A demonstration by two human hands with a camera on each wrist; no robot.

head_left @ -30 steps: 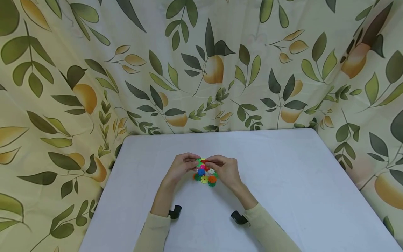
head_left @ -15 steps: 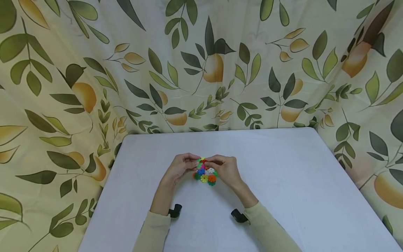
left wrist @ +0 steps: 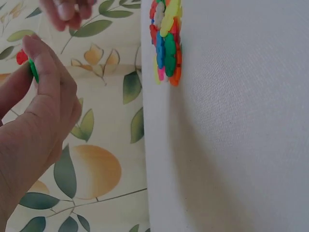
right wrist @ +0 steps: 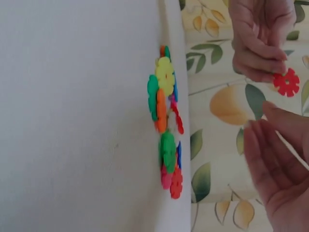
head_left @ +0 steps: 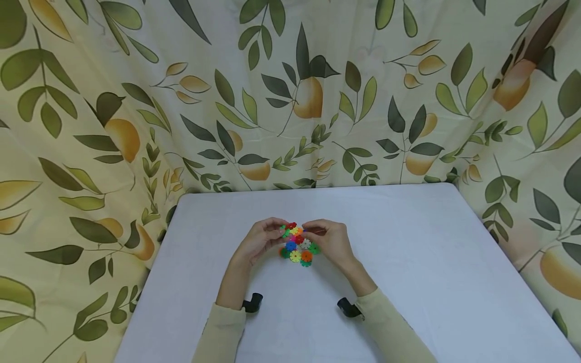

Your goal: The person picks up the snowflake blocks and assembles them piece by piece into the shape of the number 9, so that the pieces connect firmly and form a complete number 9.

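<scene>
In the head view my left hand (head_left: 263, 241) pinches a green notched plastic disc, a flower-shaped linking piece, between thumb and forefinger. The left wrist view shows that green disc (left wrist: 34, 70) edge-on, with a red disc (left wrist: 21, 57) just beyond it. From the right wrist side, the red disc (right wrist: 287, 82) sticks out flat from the left fingertips. My right hand (head_left: 333, 244) is a little to the right, its thumb and fingertips apart with nothing between them in the right wrist view. Under both hands lies a pile of colourful flower discs (head_left: 295, 256).
The discs lie on a white-covered table (head_left: 399, 242). Behind it and along both sides hangs a leaf-and-fruit patterned curtain (head_left: 281, 151). A black wrist camera (head_left: 253, 303) sits at the left cuff, another black wrist camera (head_left: 348, 307) at the right.
My right hand has drawn back slightly to the right from the left fingertips, where the two hands met before. The red disc stays with the left hand, now more exposed.
</scene>
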